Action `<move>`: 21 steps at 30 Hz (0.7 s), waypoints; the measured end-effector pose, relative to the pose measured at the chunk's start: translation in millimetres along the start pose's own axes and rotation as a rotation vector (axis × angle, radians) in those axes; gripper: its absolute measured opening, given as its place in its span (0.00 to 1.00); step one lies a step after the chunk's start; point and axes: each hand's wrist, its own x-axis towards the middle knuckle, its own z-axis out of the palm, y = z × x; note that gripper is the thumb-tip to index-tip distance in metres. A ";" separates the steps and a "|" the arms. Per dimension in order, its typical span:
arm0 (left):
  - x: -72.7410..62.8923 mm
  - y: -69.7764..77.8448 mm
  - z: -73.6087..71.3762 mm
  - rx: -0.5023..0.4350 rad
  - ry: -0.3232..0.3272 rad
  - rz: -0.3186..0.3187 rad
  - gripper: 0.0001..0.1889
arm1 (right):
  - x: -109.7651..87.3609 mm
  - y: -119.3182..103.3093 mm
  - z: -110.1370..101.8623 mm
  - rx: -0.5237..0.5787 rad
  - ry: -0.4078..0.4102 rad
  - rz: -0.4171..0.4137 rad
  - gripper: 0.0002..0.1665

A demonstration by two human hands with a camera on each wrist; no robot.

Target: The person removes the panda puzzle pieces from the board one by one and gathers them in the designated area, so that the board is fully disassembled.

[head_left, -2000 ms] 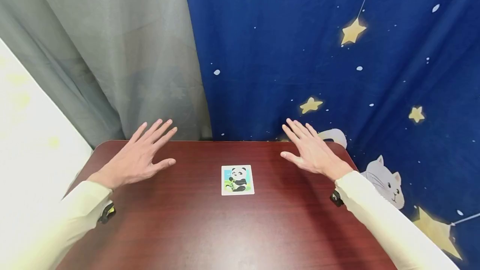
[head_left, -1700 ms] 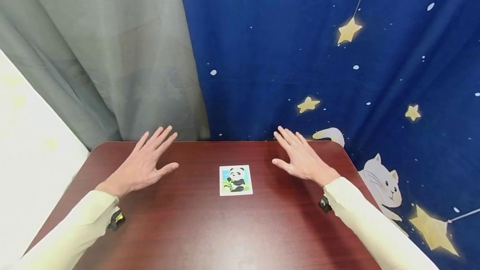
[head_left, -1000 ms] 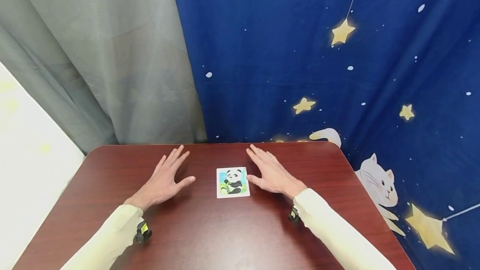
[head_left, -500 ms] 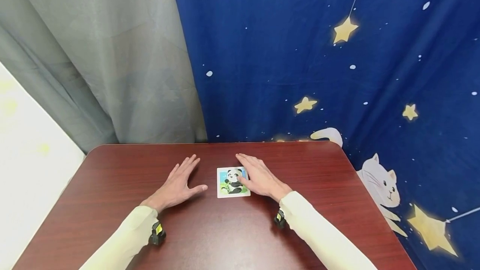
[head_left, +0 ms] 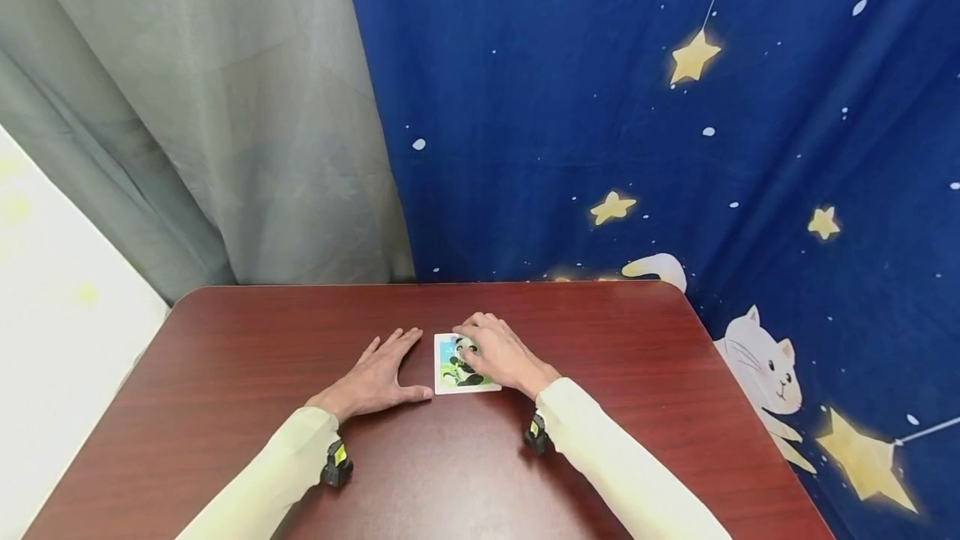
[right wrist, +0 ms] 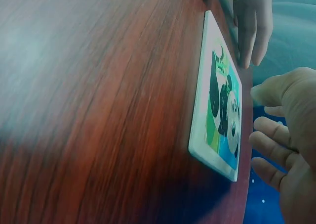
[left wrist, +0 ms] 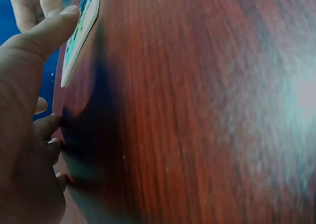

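A thin square panda picture board (head_left: pixel 448 377) with a white border lies flat on the table; its thickness shows in the right wrist view (right wrist: pixel 201 105). My right hand (head_left: pixel 504 354) is above its right part, hiding the upper right corner. In the right wrist view the loosely bent fingers of that hand (right wrist: pixel 296 140) stand apart from the board. My left hand (head_left: pixel 375 382) is spread low over the table just left of the board, thumb tip near its lower left corner. In the left wrist view, this left hand's thumb (left wrist: pixel 49 31) overlaps the board (left wrist: pixel 81 43). Neither hand holds anything.
The dark red wooden table (head_left: pixel 637 423) has rounded far corners. Behind it hang a grey curtain (head_left: pixel 247 107) and a blue curtain (head_left: pixel 525 107) printed with stars and a cat. A white surface (head_left: pixel 60 315) is at the left. Each wrist wears a small black device (head_left: pixel 337 463).
Both hands have come down and inward from wide apart to the panda board, the right one over it, the left one beside it. The right fingers have bent. The board has stayed in place.
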 end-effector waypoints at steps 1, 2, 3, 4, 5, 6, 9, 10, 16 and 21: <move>0.9 0.3 1.3 0.006 -0.001 0.005 0.58 | 0.8 -0.6 1.0 0.009 -0.012 0.007 0.25; 1.8 0.9 2.3 0.010 -0.001 0.010 0.58 | 1.6 -1.0 1.9 0.015 -0.020 0.012 0.25; 2.9 1.5 3.5 0.017 -0.001 0.012 0.58 | 2.3 -1.1 3.2 0.018 -0.028 0.021 0.25; 3.9 2.2 4.5 0.020 -0.005 0.011 0.58 | 2.9 -1.0 4.5 0.021 -0.034 0.027 0.25; 4.9 3.3 5.3 0.020 -0.008 0.011 0.58 | 3.4 -0.8 5.7 0.022 -0.038 0.034 0.25; 5.9 4.4 6.1 0.024 -0.011 0.012 0.57 | 4.0 -0.8 6.9 0.020 -0.041 0.041 0.25; 8.7 6.6 8.1 0.032 -0.021 0.017 0.57 | 5.9 -0.6 9.6 0.015 -0.043 0.060 0.24; 9.3 7.2 8.7 0.036 -0.025 0.019 0.57 | 6.2 -0.7 10.1 0.013 -0.044 0.065 0.23; 10.9 7.4 11.3 0.046 -0.017 0.025 0.56 | 9.5 -3.2 10.9 -0.001 -0.052 0.092 0.20; 12.6 6.3 12.5 0.051 -0.019 0.023 0.55 | 13.1 -6.6 10.1 -0.005 -0.062 0.097 0.20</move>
